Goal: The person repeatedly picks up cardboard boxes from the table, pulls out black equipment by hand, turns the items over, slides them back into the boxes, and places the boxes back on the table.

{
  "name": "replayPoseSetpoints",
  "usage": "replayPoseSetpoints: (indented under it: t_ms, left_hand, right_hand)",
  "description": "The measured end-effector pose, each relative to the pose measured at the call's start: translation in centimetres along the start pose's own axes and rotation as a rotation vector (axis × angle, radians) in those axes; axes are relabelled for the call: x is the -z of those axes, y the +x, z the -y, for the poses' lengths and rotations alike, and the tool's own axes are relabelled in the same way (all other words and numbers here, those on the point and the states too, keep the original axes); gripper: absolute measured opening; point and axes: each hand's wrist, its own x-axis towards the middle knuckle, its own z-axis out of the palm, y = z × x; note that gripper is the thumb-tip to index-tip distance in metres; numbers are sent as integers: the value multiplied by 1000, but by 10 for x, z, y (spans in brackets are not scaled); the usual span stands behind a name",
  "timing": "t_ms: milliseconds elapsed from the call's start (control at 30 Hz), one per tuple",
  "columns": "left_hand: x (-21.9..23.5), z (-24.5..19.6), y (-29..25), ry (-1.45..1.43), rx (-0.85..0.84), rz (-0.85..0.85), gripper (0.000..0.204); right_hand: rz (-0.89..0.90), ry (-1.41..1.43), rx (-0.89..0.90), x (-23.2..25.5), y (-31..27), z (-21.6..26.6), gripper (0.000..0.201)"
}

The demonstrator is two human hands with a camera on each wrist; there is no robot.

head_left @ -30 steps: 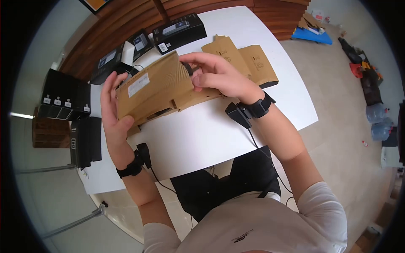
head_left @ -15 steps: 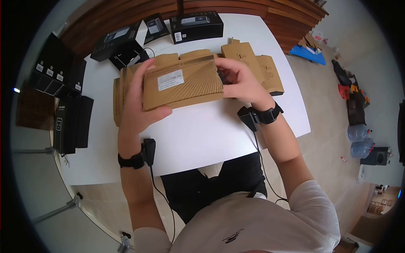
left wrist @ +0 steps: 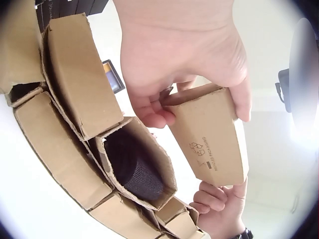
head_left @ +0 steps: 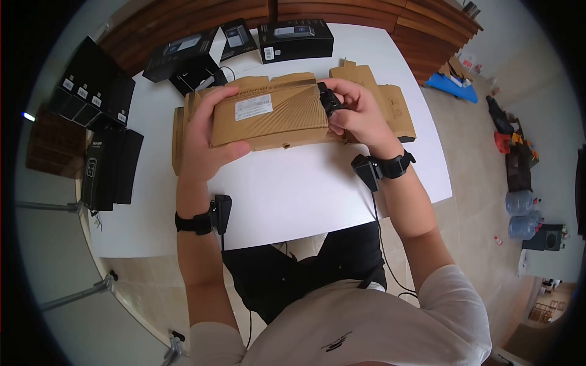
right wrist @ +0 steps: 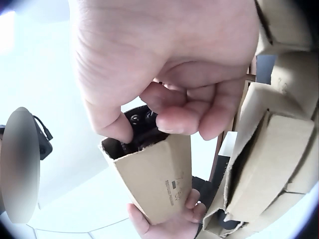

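My left hand [head_left: 204,134] grips the left end of a brown cardboard box [head_left: 268,122], with the thumb along its near edge. The box has a white label and a printed ray pattern, and it is held up above the table. At its right end, my right hand [head_left: 366,116] pinches a black object [head_left: 329,99] that sticks out of the opening. In the right wrist view, thumb and fingers reach the open mouth of the box, where the dark, shiny object [right wrist: 142,134] shows small round metal parts. The rest of it is hidden inside, and I cannot tell its kind.
More brown cardboard boxes [head_left: 390,104] lie behind the held one; one open box in the left wrist view contains a dark ribbed thing [left wrist: 137,167]. Black printed boxes [head_left: 296,41] stand along the back of the white table [head_left: 293,189], others [head_left: 101,85] at its left.
The box has gone from tilted to nearly level between my hands. More of the black object shows at its right end than half a second ago. The head view has shifted as well.
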Motion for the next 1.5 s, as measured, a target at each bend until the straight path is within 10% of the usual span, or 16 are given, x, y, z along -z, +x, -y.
replayPoseSetpoints:
  t_ms: [700, 1100, 1500]
  left_hand:
    - [-1, 7, 3, 199, -153, -130, 76]
    - [1, 6, 1, 127, -180, -134, 78]
    - [6, 1, -1, 49, -88, -335, 95]
  right_hand:
    - [-269, -273, 5, -21, 5, -1, 52]
    - [-184, -119, -93, -16, 4, 0, 32]
    - [-490, 319, 144, 10, 8, 8, 33]
